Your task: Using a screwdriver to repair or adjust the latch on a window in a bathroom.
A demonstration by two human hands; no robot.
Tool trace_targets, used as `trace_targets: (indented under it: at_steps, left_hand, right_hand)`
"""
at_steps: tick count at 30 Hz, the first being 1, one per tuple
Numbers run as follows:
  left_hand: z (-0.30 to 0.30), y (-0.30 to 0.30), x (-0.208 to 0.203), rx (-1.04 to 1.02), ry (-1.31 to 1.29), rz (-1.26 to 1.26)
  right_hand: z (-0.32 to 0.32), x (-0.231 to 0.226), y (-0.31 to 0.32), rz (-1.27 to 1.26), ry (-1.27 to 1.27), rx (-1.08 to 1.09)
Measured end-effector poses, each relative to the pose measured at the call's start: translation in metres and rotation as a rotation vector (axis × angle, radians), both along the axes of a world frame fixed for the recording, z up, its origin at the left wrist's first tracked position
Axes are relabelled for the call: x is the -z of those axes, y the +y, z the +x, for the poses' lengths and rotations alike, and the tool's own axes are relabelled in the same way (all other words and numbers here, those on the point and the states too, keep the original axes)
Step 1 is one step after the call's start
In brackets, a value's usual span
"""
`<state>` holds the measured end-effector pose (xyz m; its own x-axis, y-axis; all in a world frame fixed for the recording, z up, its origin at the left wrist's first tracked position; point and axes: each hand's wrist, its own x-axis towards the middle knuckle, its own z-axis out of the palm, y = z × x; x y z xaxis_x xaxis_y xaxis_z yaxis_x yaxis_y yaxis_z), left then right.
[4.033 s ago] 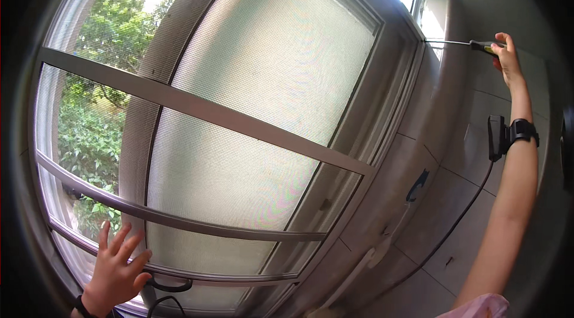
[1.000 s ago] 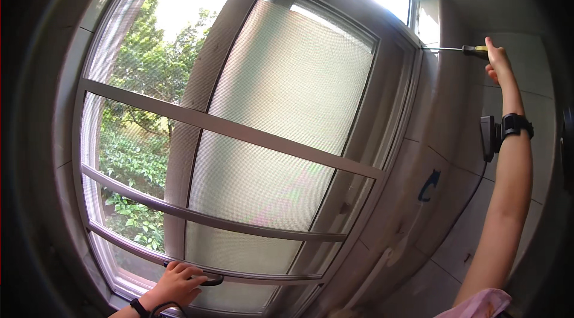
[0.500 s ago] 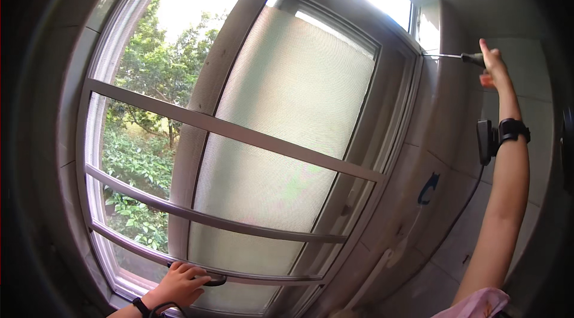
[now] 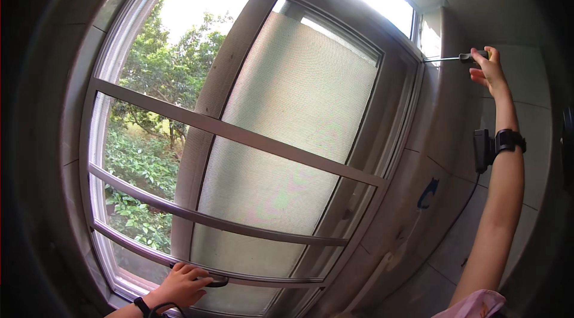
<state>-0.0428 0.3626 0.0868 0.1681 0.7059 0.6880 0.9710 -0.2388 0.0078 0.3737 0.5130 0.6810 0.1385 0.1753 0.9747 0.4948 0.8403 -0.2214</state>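
My right hand (image 4: 489, 72) is raised at the upper right, its fingers closed round the dark handle of a screwdriver (image 4: 445, 59). The thin shaft points left, and its tip meets the upper right corner of the window frame (image 4: 418, 73). What the tip touches there is too small to make out. Low at the left, my left hand (image 4: 182, 285) is curled over a dark, rounded, handle-like object (image 4: 217, 281) beside the lowest window bar (image 4: 263, 276). Most of that object is hidden under the fingers, so its kind cannot be told.
Metal crossbars (image 4: 239, 132) span the window in front of a frosted pane (image 4: 299, 91); trees (image 4: 167, 73) show outside. A black device (image 4: 482, 150) is strapped at my right wrist, its cable running down the tiled wall (image 4: 445, 246). A blue hook-shaped piece (image 4: 427, 193) is on the wall.
My right hand has turned, and its fingers, with one stretched upward before, now curl round the screwdriver handle. The tip stays at the frame corner. My left hand keeps its place.
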Motion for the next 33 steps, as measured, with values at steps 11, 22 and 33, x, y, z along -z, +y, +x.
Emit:
trace_targets:
  at_steps: [11, 22, 33]
  left_hand:
    - [-0.004, 0.007, -0.002, 0.023, 0.028, 0.015]
    - [0.001, 0.000, -0.004, 0.006, -0.014, 0.022]
    - [0.000, 0.000, -0.002, 0.006, -0.021, 0.018]
  right_hand:
    - [0.072, -0.048, 0.031, 0.107, -0.192, 0.186]
    - [0.039, -0.025, 0.018, -0.138, -0.003, 0.401]
    - [0.013, -0.011, 0.002, -0.143, 0.140, 0.407]
